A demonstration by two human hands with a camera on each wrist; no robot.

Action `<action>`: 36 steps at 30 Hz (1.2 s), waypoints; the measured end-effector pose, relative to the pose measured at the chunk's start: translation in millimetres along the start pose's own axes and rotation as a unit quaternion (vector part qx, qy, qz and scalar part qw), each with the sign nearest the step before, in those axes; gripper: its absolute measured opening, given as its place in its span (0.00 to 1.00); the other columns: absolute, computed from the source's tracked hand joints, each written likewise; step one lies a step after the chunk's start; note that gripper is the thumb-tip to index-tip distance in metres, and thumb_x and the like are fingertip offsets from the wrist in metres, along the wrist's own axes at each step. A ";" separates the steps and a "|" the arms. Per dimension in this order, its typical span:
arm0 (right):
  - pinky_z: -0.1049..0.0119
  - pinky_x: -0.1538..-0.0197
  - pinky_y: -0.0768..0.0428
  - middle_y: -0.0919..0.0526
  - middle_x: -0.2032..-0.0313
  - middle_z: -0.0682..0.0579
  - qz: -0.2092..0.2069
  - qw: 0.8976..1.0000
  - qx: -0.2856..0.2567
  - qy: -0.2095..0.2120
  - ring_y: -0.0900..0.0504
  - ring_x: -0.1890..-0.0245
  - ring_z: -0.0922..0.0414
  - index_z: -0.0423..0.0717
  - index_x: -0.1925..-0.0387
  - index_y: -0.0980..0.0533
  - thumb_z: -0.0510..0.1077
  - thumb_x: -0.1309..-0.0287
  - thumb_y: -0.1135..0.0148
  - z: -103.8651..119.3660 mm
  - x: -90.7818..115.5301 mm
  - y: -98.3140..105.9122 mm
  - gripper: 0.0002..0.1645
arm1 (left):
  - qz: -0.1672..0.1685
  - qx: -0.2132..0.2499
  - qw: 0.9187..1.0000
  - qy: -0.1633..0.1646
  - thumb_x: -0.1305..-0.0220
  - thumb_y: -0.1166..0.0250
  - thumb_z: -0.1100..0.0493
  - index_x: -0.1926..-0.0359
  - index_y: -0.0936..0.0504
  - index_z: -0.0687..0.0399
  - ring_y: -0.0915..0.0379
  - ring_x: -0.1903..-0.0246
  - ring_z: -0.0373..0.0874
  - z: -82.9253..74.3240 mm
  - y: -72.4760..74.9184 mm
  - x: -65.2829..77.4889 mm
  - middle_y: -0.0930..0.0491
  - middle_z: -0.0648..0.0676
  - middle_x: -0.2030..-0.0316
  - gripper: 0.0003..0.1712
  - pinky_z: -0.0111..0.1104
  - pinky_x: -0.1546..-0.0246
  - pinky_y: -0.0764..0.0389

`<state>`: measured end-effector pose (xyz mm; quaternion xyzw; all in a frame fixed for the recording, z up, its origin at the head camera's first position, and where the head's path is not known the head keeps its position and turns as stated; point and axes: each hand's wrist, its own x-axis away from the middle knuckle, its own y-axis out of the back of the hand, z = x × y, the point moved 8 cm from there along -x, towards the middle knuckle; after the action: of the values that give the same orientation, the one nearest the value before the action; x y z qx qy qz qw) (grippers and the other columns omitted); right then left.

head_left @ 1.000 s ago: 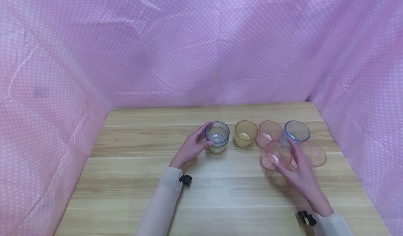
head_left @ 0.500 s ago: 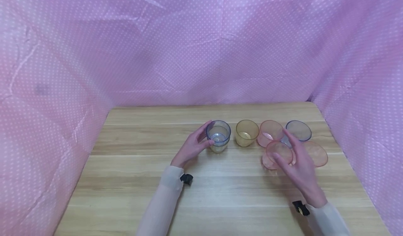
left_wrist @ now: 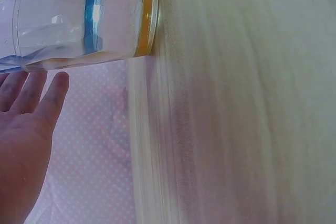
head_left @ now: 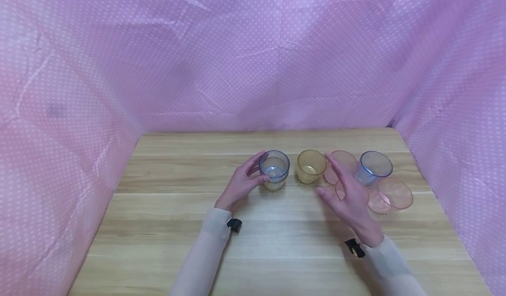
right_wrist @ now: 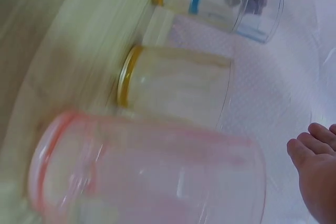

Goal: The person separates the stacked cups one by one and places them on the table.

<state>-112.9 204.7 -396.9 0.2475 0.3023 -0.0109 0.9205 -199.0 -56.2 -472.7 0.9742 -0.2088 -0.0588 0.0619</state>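
My left hand (head_left: 241, 184) holds a clear blue cup (head_left: 274, 168) between thumb and fingers, near its rim. That cup is nested in a yellow cup (head_left: 275, 186), whose amber base shows at the table in the left wrist view. Just right of the stack stands a single yellow cup (head_left: 311, 167). My right hand (head_left: 353, 203) hovers with fingers spread and nothing in them, its fingertips near that yellow cup. It partly covers two pink cups, one at the back (head_left: 345, 160) and one in front (head_left: 340, 191).
A blue cup (head_left: 375, 164) stands at the back right, with another pink cup (head_left: 396, 194) in front of it. All stand on a wooden table (head_left: 158, 234). Pink dotted cloth (head_left: 253, 67) hangs behind and along the sides.
My right hand has moved left, from over the front pink cups to beside the single yellow cup. The left hand and its stack have kept their place.
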 end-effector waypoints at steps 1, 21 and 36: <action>0.69 0.24 0.38 0.30 0.27 0.41 0.003 1.000 -0.009 0.010 0.35 0.26 0.57 0.41 0.24 0.36 0.41 0.47 0.24 1.7 -2.3 -4.7 0.50 | 0.000 0.000 1.000 0.001 0.35 0.26 0.54 0.22 0.35 0.46 0.35 0.29 0.60 0.3 0.3 -0.1 0.33 0.52 0.25 0.44 0.50 0.31 0.27; 0.41 0.27 0.31 0.37 0.23 0.42 0.121 0.992 -0.029 -0.029 0.32 0.28 0.40 0.45 0.20 0.43 0.40 0.45 0.21 -4.3 -34.5 -81.1 0.58 | 0.015 -0.025 0.999 -0.023 0.23 0.39 0.62 0.20 0.40 0.52 0.37 0.27 0.54 -1.5 2.5 1.6 0.33 0.55 0.25 0.36 0.44 0.27 0.32; 0.45 0.28 0.29 0.34 0.27 0.36 0.148 0.986 -0.003 -0.077 0.30 0.30 0.40 0.36 0.22 0.44 0.49 0.47 0.18 -15.9 -43.2 -108.9 0.61 | 0.030 0.018 0.998 -0.049 0.14 0.64 0.44 0.20 0.40 0.55 0.35 0.28 0.58 -3.6 5.5 8.7 0.35 0.55 0.24 0.33 0.50 0.25 0.35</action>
<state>-175.4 110.9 -432.6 0.2852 0.1905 0.1077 0.9332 -192.8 -64.4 -469.2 0.9645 -0.2415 -0.1005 0.0359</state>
